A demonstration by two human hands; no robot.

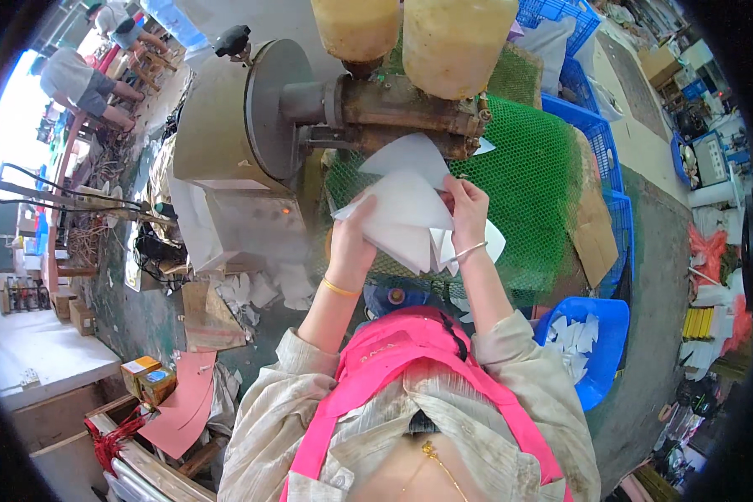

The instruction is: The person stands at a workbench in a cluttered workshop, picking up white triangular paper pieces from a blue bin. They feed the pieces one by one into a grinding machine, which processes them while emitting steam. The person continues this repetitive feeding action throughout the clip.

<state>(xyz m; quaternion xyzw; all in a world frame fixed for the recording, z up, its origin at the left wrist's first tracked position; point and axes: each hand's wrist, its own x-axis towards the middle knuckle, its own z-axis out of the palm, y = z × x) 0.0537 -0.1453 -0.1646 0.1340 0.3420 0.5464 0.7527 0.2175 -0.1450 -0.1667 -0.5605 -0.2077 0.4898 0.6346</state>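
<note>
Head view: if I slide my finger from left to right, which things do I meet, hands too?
White tabletop → pink sheets → left hand → right hand → blue tub → red plastic.

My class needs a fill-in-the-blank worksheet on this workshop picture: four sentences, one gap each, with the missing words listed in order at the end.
1. The left hand and right hand hold thin sheets coloured ____.
2. The apron worn by this person is bright ____.
3. A yellow band circles the person's ____ wrist.
4. The blue tub with white scraps in it stands to the person's ____.

Missing words: white; pink; left; right.
</note>
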